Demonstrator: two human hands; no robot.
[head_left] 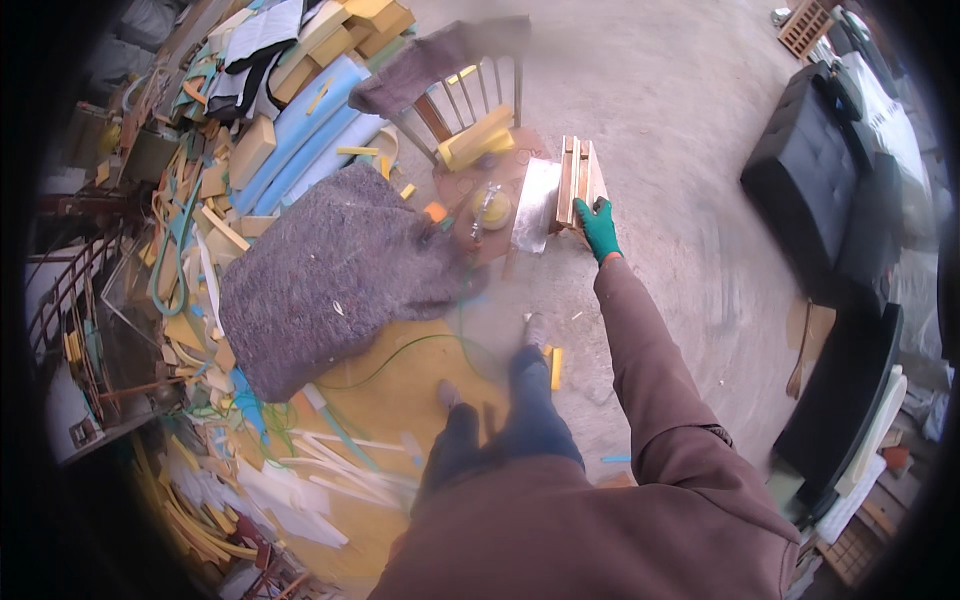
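Far left: heaped offcuts of yellow, blue and white foam [290,130] mixed with wood scraps and cloth, piled along the wall.
Left of centre: grey felt pad [330,270] draped over a bulky form, its lower edge over a sheet of yellow foam on the concrete floor [660,110]; a green cord [400,355] loops across the foam.
Centre: wooden chair [470,105] with a spindle back and a purple-grey cloth over the top rail. On its round seat lie a yellow foam block [478,138], a small yellow spool [492,208] and a pale sheet [536,205] hanging over the seat edge.
Person: seen from above, brown jacket, dark trousers, both shoes on the floor just short of the chair.
Left hand: not in view.
Right hand [600,228]: green glove, arm stretched forward, fingers wrapped over the near top edge of the small wooden frame [580,185], closed on it.
Wooden frame: pale slats standing on edge, just beside the chair seat on its right, against the pale sheet.
Handling advice: a frame held by one corner tends to swing, so I judge a firm grasp and a straight lift clear of the sheet would serve best.
Far right: dark tufted cushions [810,170] and upholstered panels, well apart from the chair.
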